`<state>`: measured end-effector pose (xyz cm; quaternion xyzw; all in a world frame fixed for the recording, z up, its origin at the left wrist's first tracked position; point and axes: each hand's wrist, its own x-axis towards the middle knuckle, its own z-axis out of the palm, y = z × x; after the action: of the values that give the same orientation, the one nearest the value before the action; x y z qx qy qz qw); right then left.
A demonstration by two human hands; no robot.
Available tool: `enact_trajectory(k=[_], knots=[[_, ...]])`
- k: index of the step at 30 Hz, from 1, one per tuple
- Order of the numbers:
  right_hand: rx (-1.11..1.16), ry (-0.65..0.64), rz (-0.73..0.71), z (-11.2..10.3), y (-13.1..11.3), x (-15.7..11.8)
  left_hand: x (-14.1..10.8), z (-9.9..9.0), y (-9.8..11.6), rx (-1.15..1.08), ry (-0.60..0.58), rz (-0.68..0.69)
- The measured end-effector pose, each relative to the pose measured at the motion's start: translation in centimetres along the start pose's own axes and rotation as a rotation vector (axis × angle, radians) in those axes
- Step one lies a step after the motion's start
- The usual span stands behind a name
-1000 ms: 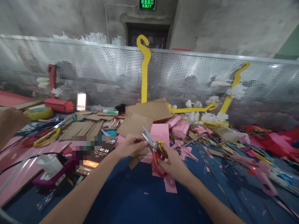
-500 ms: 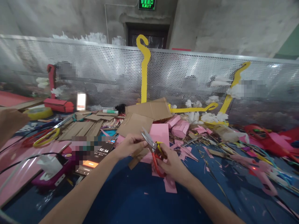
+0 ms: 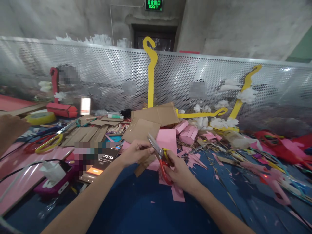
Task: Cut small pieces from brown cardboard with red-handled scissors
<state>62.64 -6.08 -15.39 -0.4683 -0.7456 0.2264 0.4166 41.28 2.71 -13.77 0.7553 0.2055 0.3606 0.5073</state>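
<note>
My right hand (image 3: 181, 170) grips a pair of scissors (image 3: 156, 144) by its red and yellow handles, with the blades pointing up and to the left. Close to the blades, my left hand (image 3: 136, 152) is closed in a pinch. What its fingers hold is hidden or too small to make out. A brown cardboard strip (image 3: 141, 168) shows just below the left fingers; I cannot tell whether they touch it. Behind the scissors lies pink paper (image 3: 168, 138), and larger cardboard pieces (image 3: 141, 130) overlap beyond my left hand.
A lit phone (image 3: 103, 162) and purple power strip (image 3: 52, 187) lie left. Another person's hand (image 3: 12, 130) shows at the left edge. Right are paper scraps (image 3: 195, 159) and a pink glue gun (image 3: 270, 180). A yellow hook shape (image 3: 151, 78) stands before the perforated metal screen (image 3: 104, 68).
The scissor blades look slightly closer together. Both my hands stay in nearly the same place. The other person's hand at the left has shifted slightly.
</note>
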Motion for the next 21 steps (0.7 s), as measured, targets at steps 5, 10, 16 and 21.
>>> enact_trajectory(k=[5, 10, 16, 21], knots=[[-0.008, -0.012, 0.012, -0.1, 0.2, 0.0, -0.1, 0.0, -0.1, 0.013, 0.019, -0.040], [-0.001, -0.010, 0.029, 0.1, 0.5, -0.2, -0.1, 0.1, 0.2, 0.018, 0.018, -0.033], [0.159, -0.003, 0.106, 0.4, 0.7, -0.3, 0.0, 0.3, 0.1, -0.015, 0.037, -0.023], [0.265, 0.108, 0.139, 0.0, 2.2, 0.5, 0.5, 0.8, -0.3, -0.125, 0.222, -0.069]])
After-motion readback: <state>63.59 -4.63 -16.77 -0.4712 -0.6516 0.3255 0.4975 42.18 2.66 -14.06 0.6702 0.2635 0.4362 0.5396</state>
